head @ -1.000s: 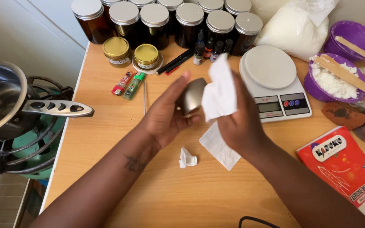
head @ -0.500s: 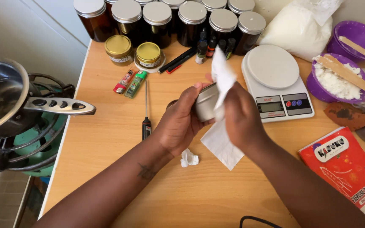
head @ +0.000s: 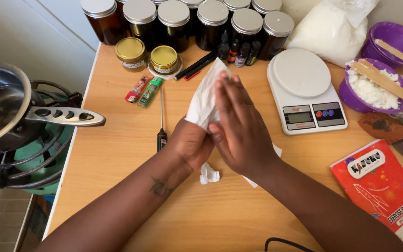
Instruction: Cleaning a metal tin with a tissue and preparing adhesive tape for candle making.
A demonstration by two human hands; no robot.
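Over the table (head: 117,154): both hands on a white tissue (head: 204,105).
Left hand (head: 190,142) fingers grip it; right hand (head: 239,126) flat, fingers extended.

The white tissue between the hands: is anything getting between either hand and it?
Nothing visible does. The left hand grips the white tissue from below, and the right hand lies flat against it. A crumpled paper scrap lies on the wooden table beneath the hands, apart from them.
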